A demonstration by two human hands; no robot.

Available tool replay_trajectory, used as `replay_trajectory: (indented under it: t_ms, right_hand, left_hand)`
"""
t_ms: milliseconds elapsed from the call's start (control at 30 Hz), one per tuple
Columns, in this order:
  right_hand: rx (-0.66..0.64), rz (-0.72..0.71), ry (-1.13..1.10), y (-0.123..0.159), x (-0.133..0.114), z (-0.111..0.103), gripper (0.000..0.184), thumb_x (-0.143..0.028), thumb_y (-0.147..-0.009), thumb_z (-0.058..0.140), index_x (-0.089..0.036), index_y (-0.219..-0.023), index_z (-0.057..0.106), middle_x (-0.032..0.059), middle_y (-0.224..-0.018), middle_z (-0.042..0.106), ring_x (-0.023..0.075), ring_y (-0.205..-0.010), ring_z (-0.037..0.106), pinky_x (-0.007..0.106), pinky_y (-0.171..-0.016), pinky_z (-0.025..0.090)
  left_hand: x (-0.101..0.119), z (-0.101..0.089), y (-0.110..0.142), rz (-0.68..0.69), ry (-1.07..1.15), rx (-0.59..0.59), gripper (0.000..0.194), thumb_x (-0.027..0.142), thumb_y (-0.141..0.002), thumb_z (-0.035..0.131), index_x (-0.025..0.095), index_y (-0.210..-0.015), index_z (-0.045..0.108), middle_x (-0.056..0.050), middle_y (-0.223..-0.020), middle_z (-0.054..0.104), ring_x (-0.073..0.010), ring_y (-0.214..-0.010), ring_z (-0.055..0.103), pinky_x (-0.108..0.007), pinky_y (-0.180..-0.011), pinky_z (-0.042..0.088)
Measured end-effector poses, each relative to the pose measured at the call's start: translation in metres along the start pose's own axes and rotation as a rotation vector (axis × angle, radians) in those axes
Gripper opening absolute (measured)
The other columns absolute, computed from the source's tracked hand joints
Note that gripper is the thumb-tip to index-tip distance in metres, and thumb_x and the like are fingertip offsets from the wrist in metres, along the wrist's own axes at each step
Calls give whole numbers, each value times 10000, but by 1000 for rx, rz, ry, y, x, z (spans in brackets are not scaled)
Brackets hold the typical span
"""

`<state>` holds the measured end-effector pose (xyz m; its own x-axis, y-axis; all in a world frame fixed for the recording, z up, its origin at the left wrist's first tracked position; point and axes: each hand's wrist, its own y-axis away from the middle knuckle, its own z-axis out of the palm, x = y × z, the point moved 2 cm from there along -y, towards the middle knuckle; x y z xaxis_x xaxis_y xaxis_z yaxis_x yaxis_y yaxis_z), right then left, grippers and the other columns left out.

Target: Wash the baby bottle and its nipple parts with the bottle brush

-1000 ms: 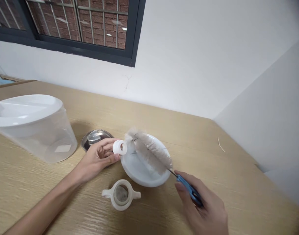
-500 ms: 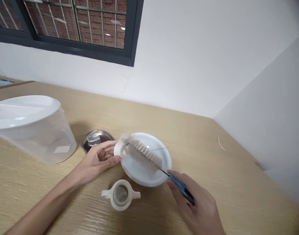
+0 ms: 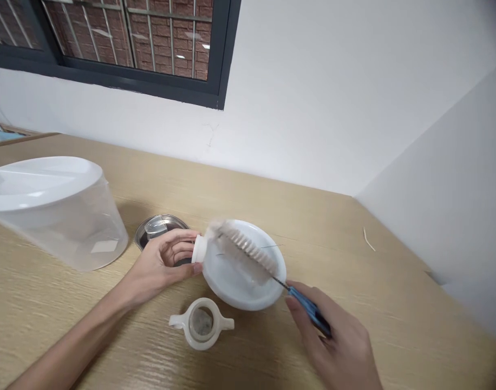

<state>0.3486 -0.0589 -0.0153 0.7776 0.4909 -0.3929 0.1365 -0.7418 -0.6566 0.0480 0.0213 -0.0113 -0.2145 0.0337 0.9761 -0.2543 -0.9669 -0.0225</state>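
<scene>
My left hand [image 3: 167, 260] grips a small white cup-like piece [image 3: 198, 249] between thumb and fingers, at the left rim of a white bowl [image 3: 232, 292]. In my right hand [image 3: 333, 330] is the blue handle of a bottle brush [image 3: 248, 249], fingers closed round it. The brush's pale bristles slant over the bowl, and their blurred tip is close to the white piece's opening; I cannot tell whether they touch. In front of the bowl stands a white tea strainer holder [image 3: 201, 324] with two side handles and a mesh centre.
A clear plastic pitcher [image 3: 85, 233] with a white lid stands at the left. Behind my left hand lies a round metal-rimmed lid [image 3: 161, 221], partly covered. A thin pale strip [image 3: 369, 240] is on the wooden table [image 3: 394, 303] at right. Behind are a wall and a barred window.
The brush has shifted a little right with my right hand. The white piece has turned, so its side now faces me more, and has moved slightly right. The strainer holder stays put.
</scene>
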Motion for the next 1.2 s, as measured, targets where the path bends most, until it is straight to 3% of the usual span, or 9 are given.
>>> replay_trajectory:
  t_ms: [200, 367, 500, 667, 867, 1067, 1200]
  right_hand:
    - [39, 69, 33, -1, 4, -3, 144, -313, -1011, 588, -231, -1083, 682, 16, -906, 762, 141, -678, 702, 240, -627, 536]
    - [11, 26, -7, 2, -1, -3, 155, -317, -1010, 589, -235, -1100, 685, 14, -895, 760, 138, -706, 716, 222, -613, 531]
    - [14, 81, 5, -1, 1, -3, 154, -319, -1001, 601, -219, -1065, 700, 16, -865, 755, 133, -649, 688, 225, -623, 537]
    - [42, 116, 16, -2, 3, -5, 148, -329, -996, 609, -221, -1041, 700, 16, -872, 759, 137, -646, 688, 236, -628, 543]
    - [58, 111, 45, -1, 2, -5, 158, -334, -1002, 596, -220, -1044, 698, 25, -902, 772, 154, -681, 709, 247, -644, 554]
    - [80, 51, 116, -1, 2, -10, 168, -344, -1011, 587, -225, -1061, 693, 32, -901, 772, 151, -673, 716, 232, -611, 555]
    - [-17, -78, 91, -2, 0, -6, 162, -300, -1001, 598, -222, -1113, 686, 28, -887, 779, 141, -656, 723, 216, -562, 547]
  left_hand:
    - [-2, -3, 0, 89, -113, 26, 562, 121, -674, 913, 224, -1183, 697, -69, -1194, 746, -190, -1086, 689, -284, -917, 551]
    - [-2, -2, 2, 63, -31, -5, 541, 145, -696, 912, 216, -1181, 686, -62, -1161, 755, -190, -1075, 700, -325, -974, 561]
    - [0, 1, 2, 20, -23, -11, 539, 195, -710, 919, 207, -1196, 684, -58, -1096, 771, -183, -1023, 711, -333, -950, 567]
    - [0, 0, 0, 8, -29, 5, 587, 205, -687, 935, 217, -1216, 683, -52, -1106, 780, -181, -1049, 707, -343, -995, 555]
    - [-1, -3, -2, 11, -32, 96, 683, 176, -596, 973, 189, -1202, 657, -63, -1099, 772, -177, -1008, 709, -318, -935, 578]
    - [1, -3, -1, 55, -120, 126, 538, 168, -592, 962, 171, -1069, 712, -82, -1098, 788, -224, -1018, 729, -397, -1008, 571]
    - [0, -1, 1, 89, -128, 107, 525, 214, -631, 952, 176, -1109, 738, -97, -1164, 784, -273, -1116, 726, -453, -1082, 556]
